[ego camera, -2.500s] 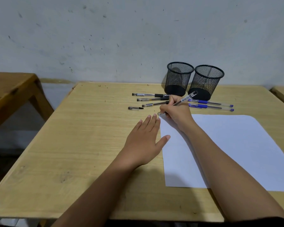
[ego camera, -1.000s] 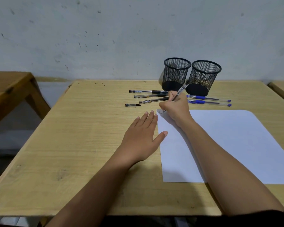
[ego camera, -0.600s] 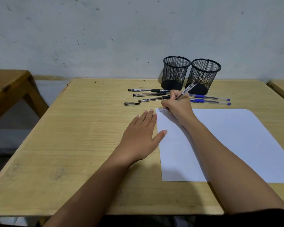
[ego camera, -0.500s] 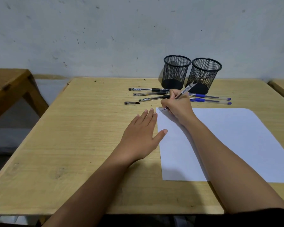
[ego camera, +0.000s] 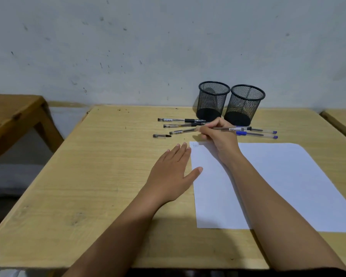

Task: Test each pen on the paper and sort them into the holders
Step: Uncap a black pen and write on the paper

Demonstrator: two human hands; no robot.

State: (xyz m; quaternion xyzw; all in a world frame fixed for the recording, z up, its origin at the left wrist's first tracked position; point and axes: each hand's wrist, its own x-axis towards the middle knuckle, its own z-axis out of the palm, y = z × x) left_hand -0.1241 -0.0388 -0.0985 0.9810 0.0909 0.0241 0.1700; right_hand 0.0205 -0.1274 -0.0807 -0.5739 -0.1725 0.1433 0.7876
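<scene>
Pen (ego camera: pixel 231 128): pinched in right hand (ego camera: pixel 218 136), lying almost level just beyond the far-left corner of the paper (ego camera: pixel 288 186).
Paper: white sheet with a faint scribble at that corner.
Left hand (ego camera: pixel 172 172): flat on surface (ego camera: pixel 88 176), fingers straight, thumb tip on the sheet's edge.
Holders (ego camera: pixel 213 100): two black mesh cups, upright, side by side at the rear.
Loose pens: three black pens (ego camera: pixel 180 120) to the left, two blue pens (ego camera: pixel 264 135) to the right, pen cap (ego camera: pixel 161 136) apart.
Surface: pale wood.
Wall (ego camera: pixel 148 47): grey, scuffed.
Second table (ego camera: pixel 12 108): to the left.
</scene>
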